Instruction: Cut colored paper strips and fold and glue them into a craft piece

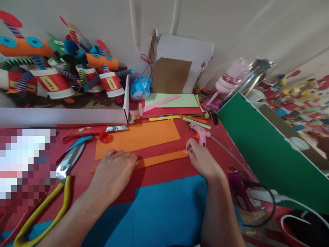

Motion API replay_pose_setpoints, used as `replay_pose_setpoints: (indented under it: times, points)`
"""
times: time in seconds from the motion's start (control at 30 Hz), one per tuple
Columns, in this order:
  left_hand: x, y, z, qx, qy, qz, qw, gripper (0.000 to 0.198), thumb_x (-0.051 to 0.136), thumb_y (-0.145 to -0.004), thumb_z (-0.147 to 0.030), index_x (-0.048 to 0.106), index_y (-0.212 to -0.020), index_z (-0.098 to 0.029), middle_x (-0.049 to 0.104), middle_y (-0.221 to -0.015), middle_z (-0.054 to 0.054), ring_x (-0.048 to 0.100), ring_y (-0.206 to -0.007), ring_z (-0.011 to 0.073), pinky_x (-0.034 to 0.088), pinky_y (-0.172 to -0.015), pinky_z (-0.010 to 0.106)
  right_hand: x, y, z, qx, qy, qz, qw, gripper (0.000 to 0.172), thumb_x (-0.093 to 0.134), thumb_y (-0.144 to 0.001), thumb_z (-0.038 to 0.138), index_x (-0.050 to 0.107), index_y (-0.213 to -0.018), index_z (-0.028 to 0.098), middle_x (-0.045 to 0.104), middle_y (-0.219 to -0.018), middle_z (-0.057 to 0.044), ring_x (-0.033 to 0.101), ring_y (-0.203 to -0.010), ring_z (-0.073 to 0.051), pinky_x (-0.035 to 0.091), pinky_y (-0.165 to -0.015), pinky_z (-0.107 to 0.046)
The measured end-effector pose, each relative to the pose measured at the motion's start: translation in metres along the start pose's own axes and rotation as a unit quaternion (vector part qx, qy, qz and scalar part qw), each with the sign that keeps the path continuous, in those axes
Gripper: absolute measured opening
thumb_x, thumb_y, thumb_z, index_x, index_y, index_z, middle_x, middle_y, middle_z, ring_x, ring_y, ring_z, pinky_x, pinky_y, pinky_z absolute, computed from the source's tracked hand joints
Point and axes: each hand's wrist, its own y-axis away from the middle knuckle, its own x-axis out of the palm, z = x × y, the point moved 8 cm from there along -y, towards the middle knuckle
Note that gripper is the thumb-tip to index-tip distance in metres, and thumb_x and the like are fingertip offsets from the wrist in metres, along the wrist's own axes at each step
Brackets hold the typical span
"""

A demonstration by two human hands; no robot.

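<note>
A long, narrow orange paper strip [161, 160] lies across the red tabletop. My left hand [113, 173] rests over its left part, with the fingers curled and thumb against the paper. At the strip's right end, my right hand [202, 158] pinches the paper between thumb and fingers. Just behind the strip is a wider orange paper sheet [144, 137], and blue paper [167, 209] spreads in front, under my forearms. A pink glue gun [203, 137] with a small lit light lies right behind my right hand.
Large yellow-handled scissors [64, 171] lie at left, near a metal blade [117, 128]. Paper-cup figures [111, 84] stand in a white box at back left. A green board [272, 154] borders the right side, near a purple device [241, 188] with cables. A pink bottle [226, 82] stands behind.
</note>
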Motion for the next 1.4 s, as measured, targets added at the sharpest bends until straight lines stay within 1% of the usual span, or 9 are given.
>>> replay_pose_setpoints:
  times: [0.2, 0.4, 0.53, 0.67, 0.73, 0.8, 0.9, 1.13, 1.4]
  points:
    - [-0.002, 0.001, 0.001, 0.002, 0.012, -0.019, 1.0, 0.034, 0.033, -0.089, -0.017, 0.063, -0.073, -0.017, 0.067, -0.071, 0.01, 0.062, -0.071, 0.0247, 0.039, -0.072, 0.038, 0.002, -0.003, -0.005, 0.004, -0.008, -0.008, 1.0, 0.011, 0.044, -0.082, 0.011, 0.042, -0.083, 0.021, 0.054, -0.074, -0.001, 0.049, -0.068, -0.015, 0.027, -0.057, -0.025]
    - [-0.001, 0.001, 0.0, 0.003, 0.004, -0.02, 1.0, 0.033, 0.033, -0.089, -0.018, 0.062, -0.073, -0.018, 0.067, -0.072, 0.009, 0.062, -0.071, 0.0245, 0.039, -0.071, 0.038, -0.004, -0.004, -0.01, -0.004, -0.112, -0.025, 0.993, 0.008, 0.051, -0.079, 0.014, 0.049, -0.084, 0.021, 0.056, -0.073, 0.001, 0.052, -0.067, -0.013, 0.039, -0.064, -0.025]
    - [-0.003, 0.001, 0.001, -0.002, 0.017, -0.027, 0.999, 0.032, 0.035, -0.089, -0.017, 0.062, -0.072, -0.017, 0.067, -0.072, 0.01, 0.062, -0.071, 0.0248, 0.039, -0.071, 0.038, -0.007, -0.002, -0.008, -0.002, -0.149, -0.02, 0.989, 0.009, 0.052, -0.08, 0.019, 0.05, -0.089, 0.021, 0.055, -0.074, 0.002, 0.052, -0.066, -0.012, 0.041, -0.063, -0.024]
    - [-0.001, 0.001, 0.0, -0.002, 0.016, -0.013, 1.0, 0.03, 0.036, -0.089, -0.016, 0.062, -0.073, -0.017, 0.067, -0.074, 0.01, 0.063, -0.074, 0.0265, 0.038, -0.072, 0.039, -0.002, 0.001, -0.005, 0.015, -0.212, 0.024, 0.977, 0.018, 0.05, -0.081, 0.021, 0.048, -0.099, 0.023, 0.049, -0.07, 0.005, 0.052, -0.057, -0.01, 0.041, -0.056, -0.023]
    - [-0.002, 0.001, 0.0, -0.002, 0.026, -0.019, 0.999, 0.03, 0.036, -0.088, -0.016, 0.062, -0.073, -0.017, 0.067, -0.074, 0.01, 0.062, -0.073, 0.0268, 0.038, -0.071, 0.039, 0.002, 0.002, -0.003, 0.021, -0.241, 0.043, 0.969, 0.018, 0.048, -0.082, 0.021, 0.046, -0.099, 0.023, 0.049, -0.068, 0.005, 0.054, -0.056, -0.011, 0.043, -0.056, -0.023]
    - [-0.003, 0.002, 0.0, -0.002, 0.033, -0.026, 0.999, 0.03, 0.037, -0.088, -0.016, 0.062, -0.072, -0.017, 0.067, -0.073, 0.011, 0.062, -0.073, 0.0274, 0.038, -0.071, 0.039, 0.004, 0.001, -0.002, 0.017, -0.233, 0.044, 0.971, 0.014, 0.046, -0.081, 0.018, 0.045, -0.095, 0.022, 0.049, -0.065, 0.006, 0.055, -0.057, -0.012, 0.043, -0.058, -0.024]
    - [-0.004, 0.002, 0.0, -0.002, 0.031, -0.03, 0.999, 0.029, 0.037, -0.087, -0.015, 0.062, -0.072, -0.018, 0.066, -0.072, 0.011, 0.062, -0.074, 0.0281, 0.038, -0.071, 0.04, 0.006, -0.001, -0.002, 0.009, -0.175, 0.036, 0.984, 0.011, 0.044, -0.08, 0.014, 0.044, -0.088, 0.022, 0.048, -0.06, 0.006, 0.054, -0.057, -0.012, 0.04, -0.057, -0.024]
    - [-0.003, 0.002, 0.001, -0.007, 0.039, -0.023, 0.999, 0.029, 0.037, -0.087, -0.014, 0.062, -0.072, -0.018, 0.066, -0.072, 0.01, 0.061, -0.075, 0.0264, 0.037, -0.072, 0.038, 0.006, -0.002, 0.0, -0.006, -0.075, 0.023, 0.997, 0.014, 0.046, -0.078, 0.011, 0.043, -0.085, 0.022, 0.047, -0.062, 0.005, 0.048, -0.06, -0.013, 0.032, -0.056, -0.025]
    - [-0.001, 0.002, 0.0, 0.007, 0.009, -0.015, 1.0, 0.032, 0.034, -0.089, -0.016, 0.064, -0.076, -0.018, 0.067, -0.075, 0.01, 0.061, -0.077, 0.0265, 0.038, -0.073, 0.038, 0.006, -0.003, -0.001, -0.011, -0.09, 0.026, 0.996, 0.014, 0.047, -0.077, 0.011, 0.043, -0.084, 0.022, 0.046, -0.065, 0.005, 0.046, -0.061, -0.012, 0.032, -0.056, -0.024]
